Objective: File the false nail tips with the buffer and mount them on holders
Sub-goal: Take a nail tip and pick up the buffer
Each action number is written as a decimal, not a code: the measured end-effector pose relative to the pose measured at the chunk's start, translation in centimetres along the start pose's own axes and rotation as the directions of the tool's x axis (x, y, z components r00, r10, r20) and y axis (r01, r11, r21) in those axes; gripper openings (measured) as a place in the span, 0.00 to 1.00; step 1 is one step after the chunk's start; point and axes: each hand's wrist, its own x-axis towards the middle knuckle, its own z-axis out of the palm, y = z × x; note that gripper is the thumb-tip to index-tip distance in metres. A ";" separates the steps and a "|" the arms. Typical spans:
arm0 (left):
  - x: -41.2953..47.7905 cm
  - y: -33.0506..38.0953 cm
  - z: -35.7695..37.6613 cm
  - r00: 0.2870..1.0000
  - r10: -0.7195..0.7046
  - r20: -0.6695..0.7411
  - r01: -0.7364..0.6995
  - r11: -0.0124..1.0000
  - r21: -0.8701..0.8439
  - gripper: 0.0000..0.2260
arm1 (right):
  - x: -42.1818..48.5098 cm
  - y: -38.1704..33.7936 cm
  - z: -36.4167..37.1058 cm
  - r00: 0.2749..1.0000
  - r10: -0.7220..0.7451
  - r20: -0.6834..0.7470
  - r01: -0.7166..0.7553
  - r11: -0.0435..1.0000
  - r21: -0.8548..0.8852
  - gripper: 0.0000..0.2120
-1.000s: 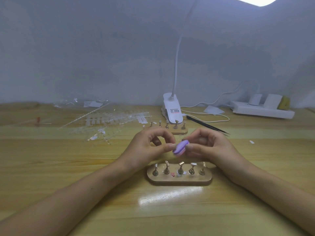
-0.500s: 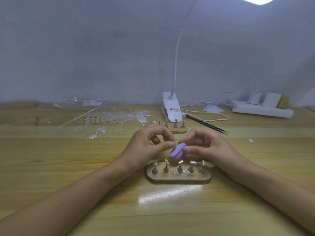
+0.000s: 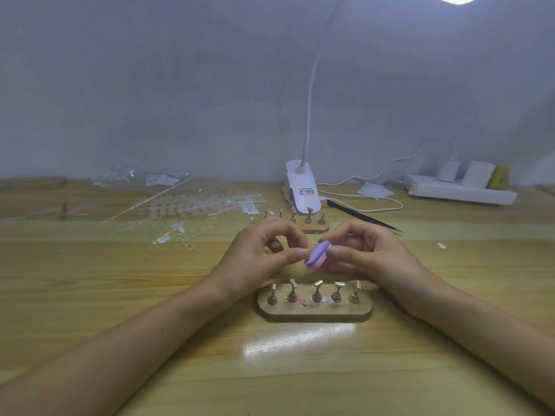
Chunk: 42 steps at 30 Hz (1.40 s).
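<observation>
**Purple buffer pinched behind the wooden holder block**

The right hand (image 3: 371,256) pinches a rounded purple-and-pink foam buffer (image 3: 317,255) just behind the holder block (image 3: 315,316), an oval wooden base bearing five metal pegs (image 3: 317,291). The left hand (image 3: 259,255), fingers curled, touches its thumb tip to the buffer; whether it grips anything, I cannot tell. Clear plastic nail tips (image 3: 195,205) lie well behind the block, to its left.

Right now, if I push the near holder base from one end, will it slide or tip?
Probably slides: the base is low, wide and flat on the glossy table. Tipping seems unlikely, since its five pegs are short and thin. The pegs lean at different angles, so they may be loose and could shift or topple.
</observation>
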 end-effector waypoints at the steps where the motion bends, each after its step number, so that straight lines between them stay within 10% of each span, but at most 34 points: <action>1: 0.0 0.0 0.0 1.000 -0.001 -0.004 0.001 1.000 -0.001 0.08 | 0.1 0.0 -0.2 0.999 0.000 -0.033 0.001 1.000 0.031 0.13; 42: 0.0 0.3 0.3 0.999 0.030 -0.020 -0.029 0.999 0.040 0.08 | 0.1 0.0 0.1 0.998 0.025 0.061 -0.023 0.999 -0.024 0.13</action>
